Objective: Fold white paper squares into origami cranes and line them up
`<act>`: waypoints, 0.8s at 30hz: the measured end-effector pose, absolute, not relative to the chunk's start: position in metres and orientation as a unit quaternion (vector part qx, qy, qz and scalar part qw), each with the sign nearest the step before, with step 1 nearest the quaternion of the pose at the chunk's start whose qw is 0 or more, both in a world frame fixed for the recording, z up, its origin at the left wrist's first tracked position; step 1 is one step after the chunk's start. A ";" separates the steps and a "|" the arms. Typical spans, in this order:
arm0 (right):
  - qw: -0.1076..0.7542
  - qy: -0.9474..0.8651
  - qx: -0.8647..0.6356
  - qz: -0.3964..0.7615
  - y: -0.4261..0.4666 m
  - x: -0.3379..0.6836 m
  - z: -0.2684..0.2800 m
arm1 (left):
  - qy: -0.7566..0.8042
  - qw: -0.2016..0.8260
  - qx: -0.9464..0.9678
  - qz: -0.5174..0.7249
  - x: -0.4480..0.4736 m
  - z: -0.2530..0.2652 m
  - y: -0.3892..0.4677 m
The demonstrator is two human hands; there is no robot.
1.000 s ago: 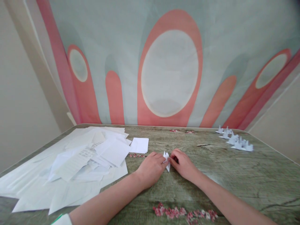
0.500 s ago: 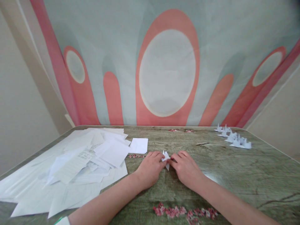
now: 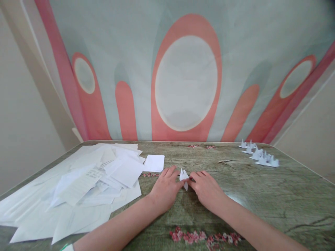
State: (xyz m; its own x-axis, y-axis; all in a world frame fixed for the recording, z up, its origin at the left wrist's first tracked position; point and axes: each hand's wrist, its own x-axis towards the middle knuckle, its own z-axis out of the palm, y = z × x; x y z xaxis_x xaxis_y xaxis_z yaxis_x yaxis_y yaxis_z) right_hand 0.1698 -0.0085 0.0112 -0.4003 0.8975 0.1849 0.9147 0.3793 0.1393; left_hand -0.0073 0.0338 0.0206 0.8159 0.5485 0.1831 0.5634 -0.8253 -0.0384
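Observation:
A small folded white paper [image 3: 184,175], an origami piece with two upright points and another point toward me, sits between my hands at the middle of the table. My left hand [image 3: 166,190] has its thumb against the paper's lower part, its other fingers curving beside the left edge. From the other side, my right hand [image 3: 206,188] pinches the paper's right edge between thumb and forefinger; its remaining fingers are bent. The paper partly hides behind both thumbs.
Loose white papers [image 3: 86,184] spread over the table's left side. Just behind my left hand lies a stack of square white sheets [image 3: 154,163]. Several folded paper figures [image 3: 265,159] stand at the back right. A printed curtain [image 3: 141,35] hangs behind the table [image 3: 261,195].
My left fingers have shifted slightly left and opened away from the paper, leaving more of it showing. The paper's two points now stand closer together. My right hand still pinches it.

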 end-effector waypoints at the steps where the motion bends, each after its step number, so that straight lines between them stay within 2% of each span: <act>1: 0.039 -0.828 -0.549 -0.109 -0.009 0.170 0.012 | -0.293 0.049 -0.951 -0.084 -0.007 0.020 0.033; 13: 0.106 -0.812 -0.560 -0.127 -0.007 0.171 -0.001 | -0.294 0.034 -0.953 -0.061 -0.010 0.022 0.035; 21: 0.078 -0.811 -0.566 -0.124 -0.007 0.167 -0.004 | -0.312 0.046 -0.949 0.023 -0.006 0.038 0.024; 24: 0.073 -0.814 -0.568 -0.101 -0.006 0.166 -0.003 | -0.243 0.028 -0.969 0.029 -0.005 0.045 -0.003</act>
State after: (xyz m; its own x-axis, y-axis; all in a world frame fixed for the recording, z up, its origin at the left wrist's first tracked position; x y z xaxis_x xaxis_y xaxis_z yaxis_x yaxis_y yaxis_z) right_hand 0.1664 -0.0056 -0.0026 -0.3440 0.9095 0.2336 0.9390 0.3343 0.0810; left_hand -0.0049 -0.0033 0.0448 0.8800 0.4730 -0.0430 0.4698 -0.8801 -0.0680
